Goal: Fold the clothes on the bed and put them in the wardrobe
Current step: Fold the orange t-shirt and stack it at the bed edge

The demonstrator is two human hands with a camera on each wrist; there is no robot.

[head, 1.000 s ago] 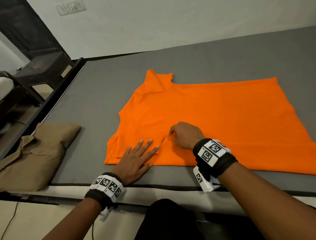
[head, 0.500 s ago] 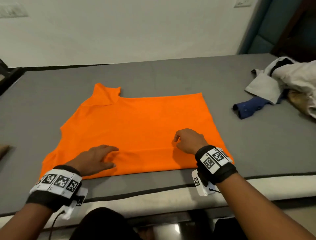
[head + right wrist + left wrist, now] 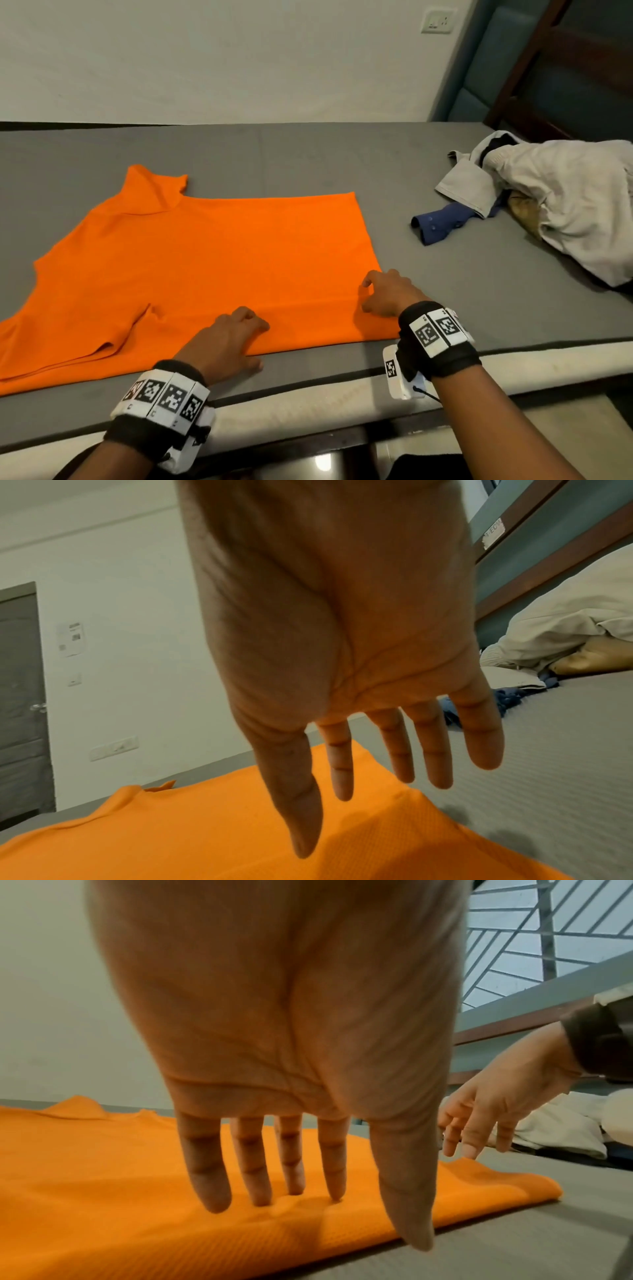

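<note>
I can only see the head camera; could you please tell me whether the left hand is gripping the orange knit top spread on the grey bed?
Observer: No. The left wrist view shows the left hand with straight fingers, only the tips resting on the orange knit top.
Operator: Thank you. Is the right hand pinching the top's edge?
Observer: No. The right wrist view shows the right hand with straight, spread fingers and an empty palm above that edge.
</note>
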